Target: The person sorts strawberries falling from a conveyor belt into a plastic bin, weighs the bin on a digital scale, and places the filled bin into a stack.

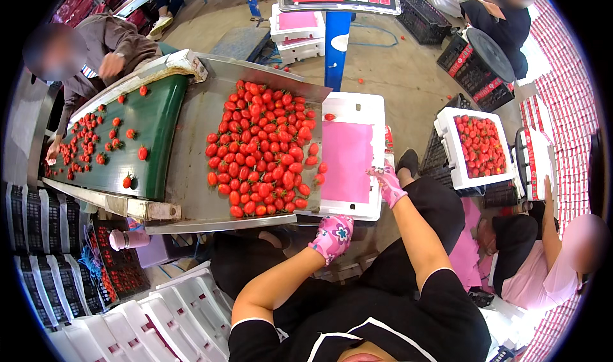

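My left hand (334, 237), in a pink flowered glove, is at the near edge of a white foam crate (354, 210); its fingers are largely hidden, so its grip cannot be told. In a matching glove, my right hand (388, 184) is at the crate's right side, its fingertips over the rim. Pink paper (347, 160) lines the crate, and one small tomato (329, 116) lies near its far left corner. Left of the crate, a heap of small red tomatoes (263, 151) rests on a metal chute (191, 170), a few at its lip.
A green conveyor belt (160, 136) carries scattered tomatoes, with a co-worker beside it. A scale on a blue post (334, 50) stands beyond the crate. At right is a filled foam crate (443, 122); stacked white crates (167, 314) stand lower left. Other people sit at right.
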